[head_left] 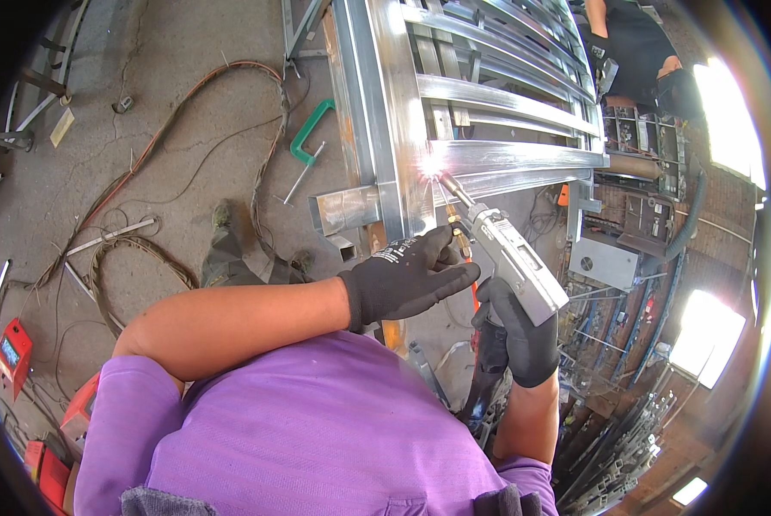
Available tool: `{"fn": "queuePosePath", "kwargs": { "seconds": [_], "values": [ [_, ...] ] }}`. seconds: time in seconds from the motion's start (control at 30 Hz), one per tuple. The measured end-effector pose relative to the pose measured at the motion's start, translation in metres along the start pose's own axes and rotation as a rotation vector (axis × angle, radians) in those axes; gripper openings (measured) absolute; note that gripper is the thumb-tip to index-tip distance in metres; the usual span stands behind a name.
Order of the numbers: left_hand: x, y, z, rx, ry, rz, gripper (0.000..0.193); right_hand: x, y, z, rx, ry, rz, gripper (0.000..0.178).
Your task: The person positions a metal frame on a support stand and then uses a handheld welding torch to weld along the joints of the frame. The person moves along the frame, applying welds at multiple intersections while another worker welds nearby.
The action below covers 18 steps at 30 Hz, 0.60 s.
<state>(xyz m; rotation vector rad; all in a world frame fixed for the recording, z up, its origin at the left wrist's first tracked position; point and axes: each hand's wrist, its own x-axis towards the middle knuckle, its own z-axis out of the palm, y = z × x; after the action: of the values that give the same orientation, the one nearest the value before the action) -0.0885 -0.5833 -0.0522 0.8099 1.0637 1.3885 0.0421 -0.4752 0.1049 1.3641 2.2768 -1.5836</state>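
My right hand [523,335], in a black glove, is closed around the handle of a grey welding gun [516,262]. The gun's nozzle points up and left at a steel frame [389,112] of square tubes and parallel bars. A bright spark [433,164] glows where the tip meets the frame's near corner. My left hand [409,273], also black-gloved, is open below that corner, fingers stretched toward the gun. Its fingertips lie near a brass fitting [460,232] with an orange hose; whether they touch it I cannot tell.
A green C-clamp [306,136] sits left of the frame. Cables and hoses [192,82] trail over the concrete floor. Red machines [13,354] stand at the lower left. Another person [635,52] works at the upper right. Metal stock [618,460] is piled at the lower right.
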Motion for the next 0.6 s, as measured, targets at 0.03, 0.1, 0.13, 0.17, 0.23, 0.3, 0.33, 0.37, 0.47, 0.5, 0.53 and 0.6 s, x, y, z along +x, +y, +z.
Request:
{"fn": "queuePosePath", "kwargs": {
  "seconds": [0.03, 0.1, 0.13, 0.17, 0.23, 0.3, 0.33, 0.37, 0.47, 0.5, 0.53, 0.6],
  "values": [
    [0.001, 0.0, 0.0, -0.004, -0.005, -0.003, 0.083, 0.0, -0.001, 0.0, 0.003, 0.0, -0.003, 0.022],
    [0.001, -0.001, 0.0, -0.006, -0.004, -0.005, 0.081, -0.001, -0.001, 0.001, 0.009, 0.004, -0.001, 0.022],
    [0.0, 0.001, 0.0, -0.005, 0.002, -0.004, 0.079, -0.001, -0.001, 0.001, 0.012, 0.008, 0.006, 0.022],
    [-0.001, 0.002, 0.0, -0.004, 0.007, -0.002, 0.078, -0.001, -0.001, 0.002, 0.014, 0.013, 0.012, 0.021],
    [-0.004, 0.008, -0.001, 0.007, 0.013, -0.007, 0.071, -0.001, -0.001, 0.001, 0.004, 0.012, 0.033, 0.022],
    [-0.005, 0.009, -0.001, 0.021, 0.02, -0.015, 0.066, -0.002, -0.002, 0.0, -0.005, 0.009, 0.06, 0.022],
    [-0.006, 0.009, 0.0, 0.03, 0.027, -0.02, 0.063, -0.002, -0.004, 0.0, -0.01, 0.004, 0.075, 0.023],
    [-0.005, 0.008, 0.0, 0.039, 0.033, -0.026, 0.061, -0.002, -0.006, 0.0, -0.015, -0.001, 0.09, 0.023],
    [-0.003, 0.005, 0.0, 0.021, 0.023, -0.002, 0.057, -0.002, -0.003, 0.004, 0.012, 0.041, 0.055, 0.021],
    [-0.003, 0.004, 0.0, 0.01, 0.02, 0.003, 0.057, -0.002, -0.003, 0.005, 0.026, 0.053, 0.052, 0.021],
    [-0.003, 0.005, 0.001, -0.013, 0.014, -0.004, 0.055, -0.002, -0.002, 0.005, 0.022, 0.052, 0.041, 0.02],
    [-0.004, 0.006, 0.0, 0.016, 0.01, -0.01, 0.055, -0.003, -0.001, 0.004, 0.015, 0.053, 0.02, 0.02]
  ]
}}
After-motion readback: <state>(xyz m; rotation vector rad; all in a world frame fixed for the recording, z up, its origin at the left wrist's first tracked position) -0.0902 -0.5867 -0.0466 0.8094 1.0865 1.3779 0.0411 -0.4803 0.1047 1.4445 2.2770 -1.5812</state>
